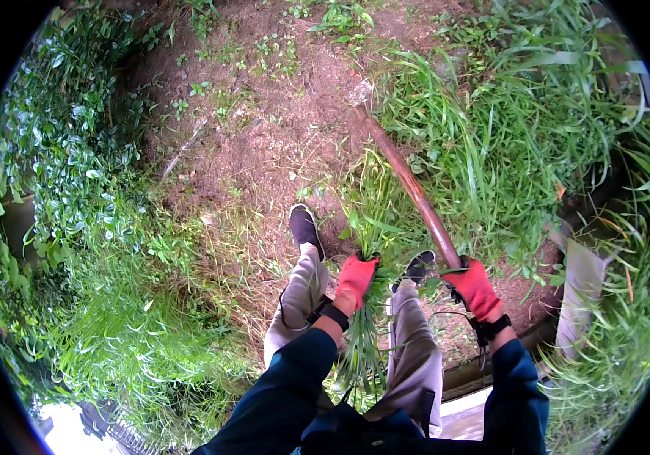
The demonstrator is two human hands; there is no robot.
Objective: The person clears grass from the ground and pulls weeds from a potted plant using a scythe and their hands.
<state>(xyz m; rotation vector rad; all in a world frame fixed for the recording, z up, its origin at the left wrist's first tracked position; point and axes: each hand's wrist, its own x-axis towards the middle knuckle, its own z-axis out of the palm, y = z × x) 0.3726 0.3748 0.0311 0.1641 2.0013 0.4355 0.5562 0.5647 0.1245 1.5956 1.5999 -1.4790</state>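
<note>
My left hand point(358, 277), in a red work glove, grips a bunch of long green grass point(363, 333). Its blades hang down between my legs, and its lighter stems point(371, 230) stick out beyond the glove. My right hand point(474, 287), gloved the same way, is closed around the near end of a thick reddish-brown wooden handle point(410, 182). This handle slants away to the upper left. At its far end a pale, dirt-covered head point(361, 92) rests at the bare soil; its exact shape is unclear.
Bare reddish soil point(257, 136) with small weeds lies ahead. Tall grass point(490, 148) stands on the right, and leafy shrubs point(80, 148) on the left. My dark shoes point(305, 227) are on the ground. A flat grey slab point(581, 296) lies beyond my right hand.
</note>
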